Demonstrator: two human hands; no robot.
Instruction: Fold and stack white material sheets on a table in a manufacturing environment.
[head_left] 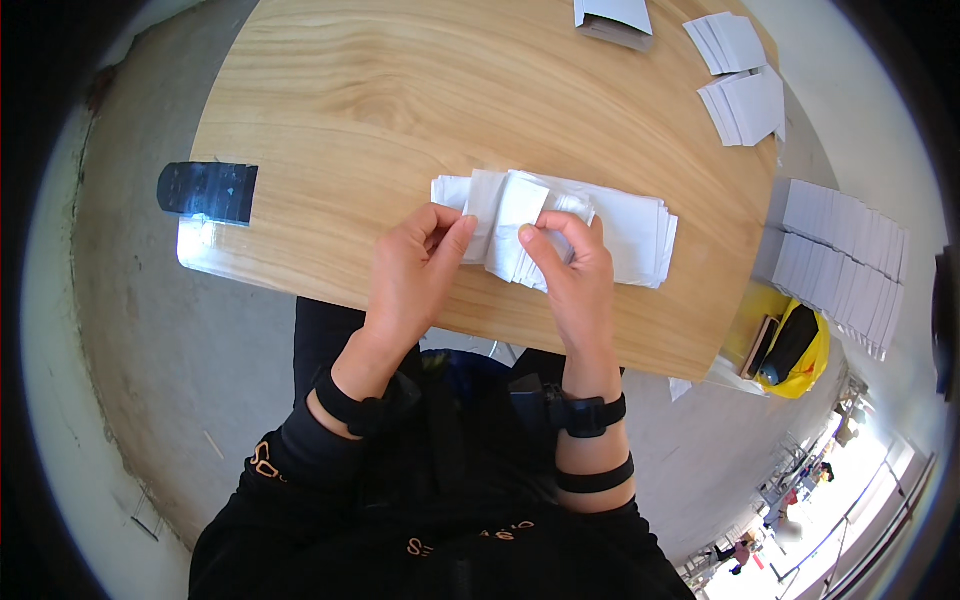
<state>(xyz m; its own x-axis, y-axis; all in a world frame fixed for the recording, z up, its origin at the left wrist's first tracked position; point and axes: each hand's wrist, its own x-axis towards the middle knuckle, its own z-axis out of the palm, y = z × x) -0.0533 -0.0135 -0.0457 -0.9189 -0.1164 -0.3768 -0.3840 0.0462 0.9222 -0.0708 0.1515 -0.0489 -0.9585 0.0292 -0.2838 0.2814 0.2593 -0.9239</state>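
My left hand pinches the edge of a narrow white paper piece between thumb and fingertips. Close beside it, my right hand has thumb and forefinger pressed together on a folded white paper. Under both hands lies a loose stack of white paper sheets, spread from left to right near the table's front edge. Several layers fan out below the folded piece. Where the right fingers curl, part of the paper is hidden.
The wooden table carries a black holder-like object at its left edge. Far right lie small white paper bundles, and a white box sits at the back. Right of the table are long rows of stacked white paper and a yellow bag.
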